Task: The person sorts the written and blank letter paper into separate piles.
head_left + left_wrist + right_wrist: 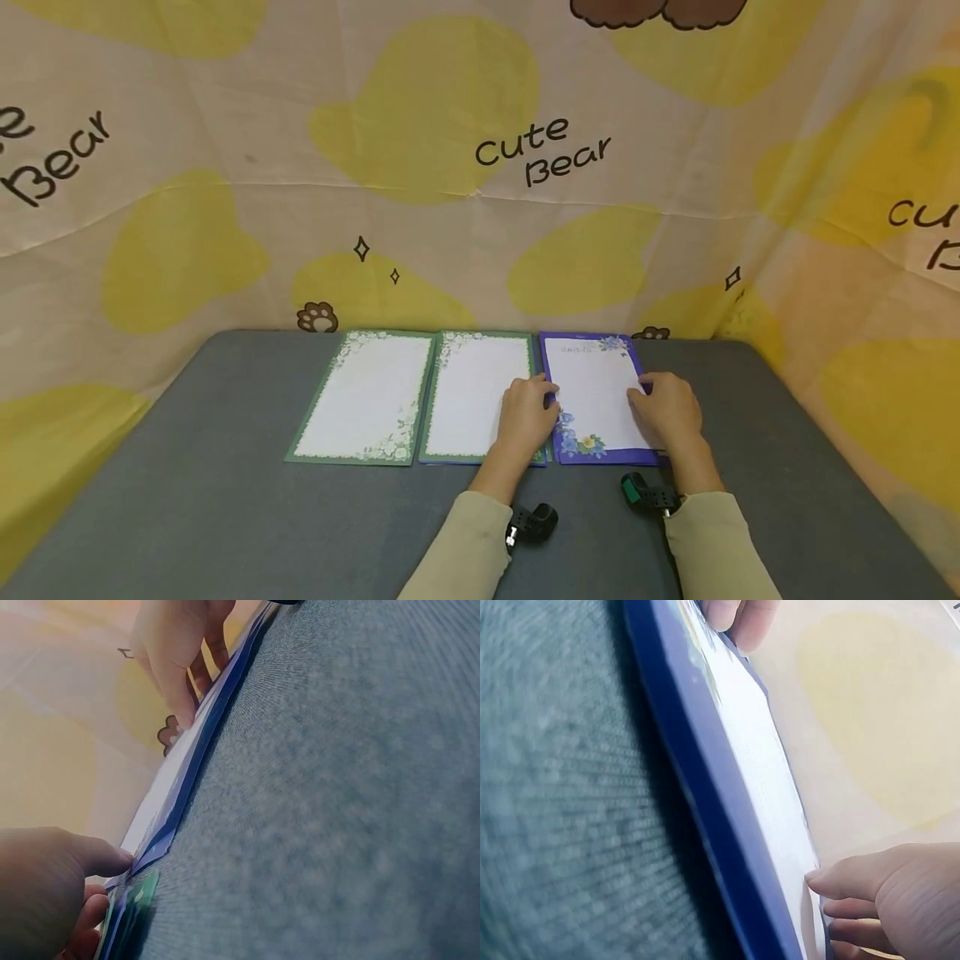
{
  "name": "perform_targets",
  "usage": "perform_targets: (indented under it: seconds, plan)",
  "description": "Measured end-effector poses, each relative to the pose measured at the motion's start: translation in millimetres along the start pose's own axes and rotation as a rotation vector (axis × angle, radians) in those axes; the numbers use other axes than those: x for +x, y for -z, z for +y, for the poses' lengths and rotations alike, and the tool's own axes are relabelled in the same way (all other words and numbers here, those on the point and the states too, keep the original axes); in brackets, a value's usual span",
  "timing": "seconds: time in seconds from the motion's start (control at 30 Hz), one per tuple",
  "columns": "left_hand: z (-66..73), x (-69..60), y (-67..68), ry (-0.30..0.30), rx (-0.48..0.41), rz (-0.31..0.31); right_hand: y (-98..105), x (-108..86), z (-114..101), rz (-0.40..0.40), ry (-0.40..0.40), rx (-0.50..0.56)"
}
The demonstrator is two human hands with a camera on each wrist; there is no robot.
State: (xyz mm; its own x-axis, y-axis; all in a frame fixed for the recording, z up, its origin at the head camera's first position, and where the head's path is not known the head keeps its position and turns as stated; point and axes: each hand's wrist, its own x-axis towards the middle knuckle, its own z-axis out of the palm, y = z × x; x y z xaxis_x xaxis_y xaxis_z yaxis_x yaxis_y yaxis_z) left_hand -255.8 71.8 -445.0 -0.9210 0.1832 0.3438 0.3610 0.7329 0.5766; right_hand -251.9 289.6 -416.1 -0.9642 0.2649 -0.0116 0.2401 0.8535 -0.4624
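Note:
A white sheet of letter paper with a purple border and blue flowers [596, 400] lies on the table at the right end of a row, with more purple-edged sheets showing under it. My left hand [527, 412] holds its left edge, thumb at the rim and the other fingers bent beside it. Across from it, my right hand [667, 408] grips the right edge, thumb on the white face and fingers past the rim. In the right wrist view the right hand [907, 900] shows this grip closely. The left fingers' undersides are partly hidden.
Two green-bordered sheets of letter paper lie to the left, the outer one [363, 400] and the middle one [468, 392], which is partly under my left forearm. The grey table [225, 517] ends at a patterned cloth [420, 108] behind. Both wrists wear black camera bands.

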Motion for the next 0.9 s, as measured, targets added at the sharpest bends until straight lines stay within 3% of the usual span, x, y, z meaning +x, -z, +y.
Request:
perform_targets:
  seconds: [0.33, 0.6, 0.8, 0.9]
  plan:
    - [-0.5, -1.2, -1.1, -0.009, -0.010, 0.045, -0.8, -1.1, -0.4, 0.042, -0.009, 0.012]
    - [-0.2, -1.0, -2.7, 0.023, -0.047, 0.025, -1.7, -1.5, 0.6, 0.069, -0.015, 0.011]
    - [0.0, -1.1, -1.5, 0.001, -0.082, 0.049, 0.2, -3.6, -7.5, 0.100, 0.058, -0.063]
    - [1.4, -0.5, 0.5, 0.013, -0.094, 0.048, -1.9, -4.6, -17.3, 0.092, 0.100, -0.019]
